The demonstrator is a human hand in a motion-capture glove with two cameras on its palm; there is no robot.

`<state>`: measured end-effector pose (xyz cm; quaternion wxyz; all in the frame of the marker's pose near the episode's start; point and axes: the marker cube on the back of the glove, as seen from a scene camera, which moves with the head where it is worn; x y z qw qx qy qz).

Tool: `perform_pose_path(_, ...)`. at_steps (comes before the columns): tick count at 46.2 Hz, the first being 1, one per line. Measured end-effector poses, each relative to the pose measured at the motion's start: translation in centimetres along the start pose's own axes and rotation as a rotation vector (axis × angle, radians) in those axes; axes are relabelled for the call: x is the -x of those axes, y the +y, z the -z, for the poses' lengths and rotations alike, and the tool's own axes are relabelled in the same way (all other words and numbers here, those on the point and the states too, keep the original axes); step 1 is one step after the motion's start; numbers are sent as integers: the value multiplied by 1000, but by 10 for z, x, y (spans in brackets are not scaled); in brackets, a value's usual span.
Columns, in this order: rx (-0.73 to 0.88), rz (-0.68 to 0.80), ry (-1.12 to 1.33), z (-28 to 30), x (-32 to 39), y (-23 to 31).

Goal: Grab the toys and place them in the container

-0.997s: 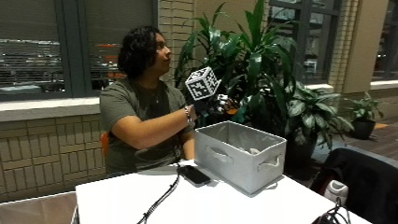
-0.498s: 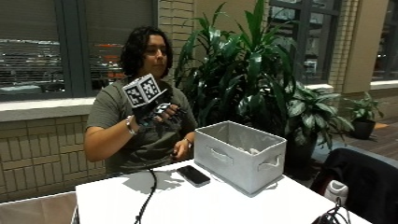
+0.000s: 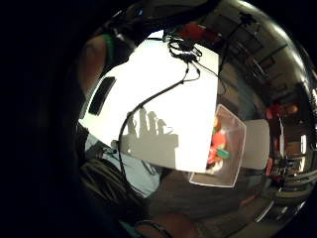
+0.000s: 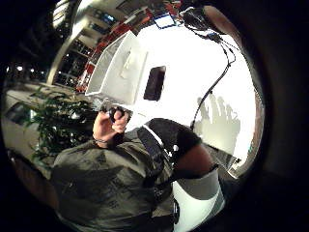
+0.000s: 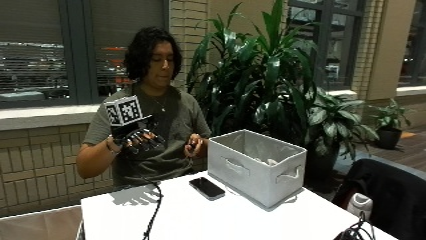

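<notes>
1. gloved right hand [image 5: 136, 139] is now held up in front of the chest, well left of the container [image 5: 256, 167]; a second ago it was over the bin.
2. fingers spread and relaxed, holding nothing.
3. toys [image 3: 217, 145] sit inside the container.
4. phone [image 5: 207, 188] lies just beside it, same as before.

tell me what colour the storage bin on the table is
Light grey, almost white; the bin shows best in the outside view.

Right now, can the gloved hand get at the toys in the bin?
Probably yes. The gloved hand is raised, fingers spread and holding nothing, off to one side of the bin. The bin is open-topped, with the toys uncovered inside and nothing between.
</notes>
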<state>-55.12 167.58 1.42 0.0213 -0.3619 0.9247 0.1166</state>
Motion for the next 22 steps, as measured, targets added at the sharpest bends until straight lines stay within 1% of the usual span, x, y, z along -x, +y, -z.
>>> perform_pose_path(9, -21, -12, -2, 2, -9, 6)
perform_pose_path(22, -3, -16, -21, -4, -16, 7)
